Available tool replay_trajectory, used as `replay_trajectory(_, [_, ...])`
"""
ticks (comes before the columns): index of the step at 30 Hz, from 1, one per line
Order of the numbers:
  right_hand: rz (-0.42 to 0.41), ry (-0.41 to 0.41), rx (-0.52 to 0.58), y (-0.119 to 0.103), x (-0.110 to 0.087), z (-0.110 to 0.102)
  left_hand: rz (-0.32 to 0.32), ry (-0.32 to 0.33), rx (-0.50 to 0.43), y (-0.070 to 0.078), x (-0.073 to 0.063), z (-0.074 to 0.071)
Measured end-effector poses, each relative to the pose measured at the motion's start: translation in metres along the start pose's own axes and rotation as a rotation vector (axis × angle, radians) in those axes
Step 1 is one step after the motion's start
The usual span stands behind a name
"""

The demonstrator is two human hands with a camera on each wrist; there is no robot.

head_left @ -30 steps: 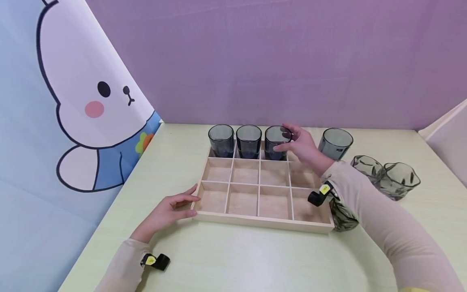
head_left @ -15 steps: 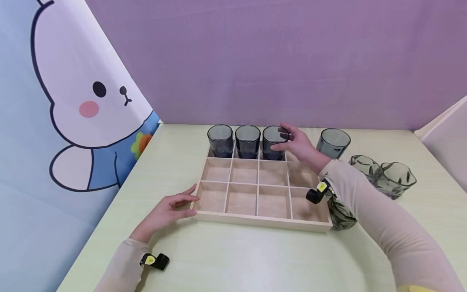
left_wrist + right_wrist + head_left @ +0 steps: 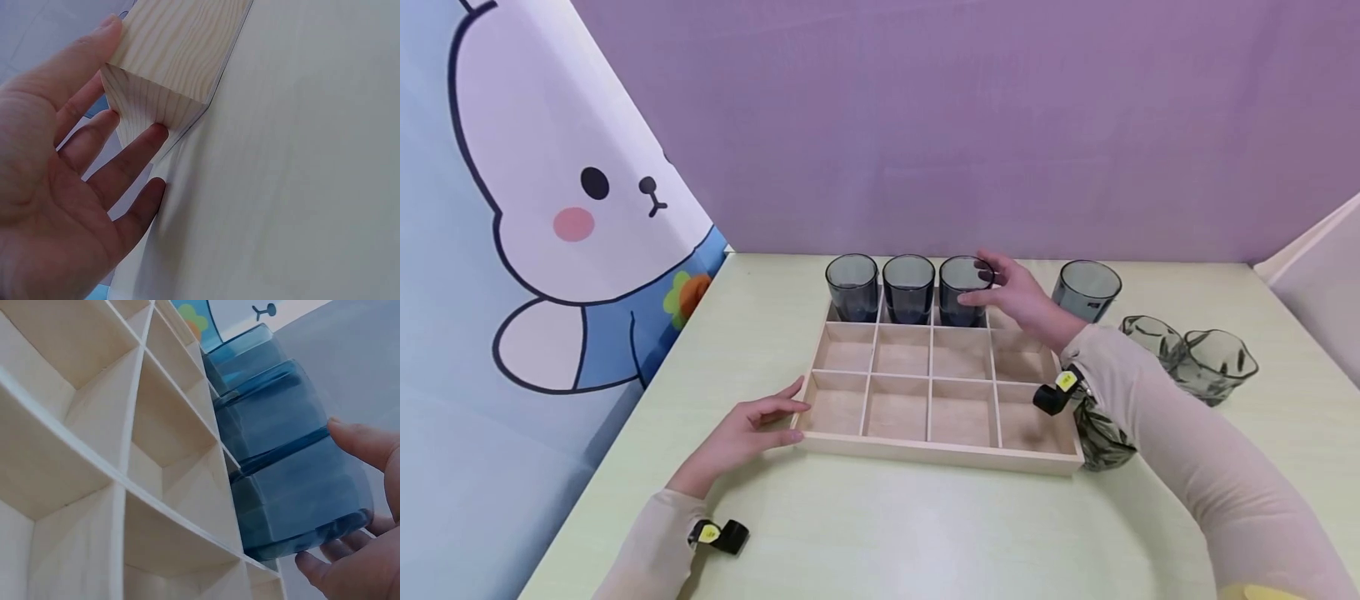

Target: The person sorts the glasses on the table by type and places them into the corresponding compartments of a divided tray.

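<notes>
A light wooden divided box (image 3: 940,456) lies on the table, split into square compartments. Three blue-grey drinking glasses stand in its back row: a left glass (image 3: 853,292), a middle glass (image 3: 909,292) and a third glass (image 3: 306,494). My right hand (image 3: 1022,300) holds the third glass near its rim, thumb on the near side and fingers behind. At the box's front left corner, my left hand (image 3: 737,437) touches the wood with fairly straight fingers; the left wrist view shows its fingertips (image 3: 156,132) against the side.
Another blue-grey glass (image 3: 1086,292) stands on the table right of the box. Several wavy greenish glasses are nearby: one (image 3: 1217,367) at the far right, one (image 3: 1105,437) against the box's right side, partly behind the right sleeve. A purple backdrop (image 3: 970,125) rises behind the table.
The view has shifted slightly. Both hands keep their places, the right at the third glass and the left at the box corner.
</notes>
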State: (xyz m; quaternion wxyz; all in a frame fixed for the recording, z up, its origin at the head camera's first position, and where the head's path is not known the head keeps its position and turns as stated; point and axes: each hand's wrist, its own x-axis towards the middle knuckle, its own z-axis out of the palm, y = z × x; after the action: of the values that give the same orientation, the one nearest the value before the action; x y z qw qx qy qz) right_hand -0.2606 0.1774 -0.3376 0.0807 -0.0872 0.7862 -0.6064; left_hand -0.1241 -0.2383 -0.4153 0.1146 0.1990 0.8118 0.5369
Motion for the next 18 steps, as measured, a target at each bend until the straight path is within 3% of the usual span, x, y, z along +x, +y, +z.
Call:
replay_trajectory(5, [-0.020,0.014,-0.038,-0.009,-0.007,-0.009,0.001,0.002,-0.004,0.000,0.000,0.000])
replay_trajectory(18, [-0.038,0.042,-0.013,-0.020,-0.027,-0.033,-0.022,0.004,0.012,0.004,-0.002,0.001])
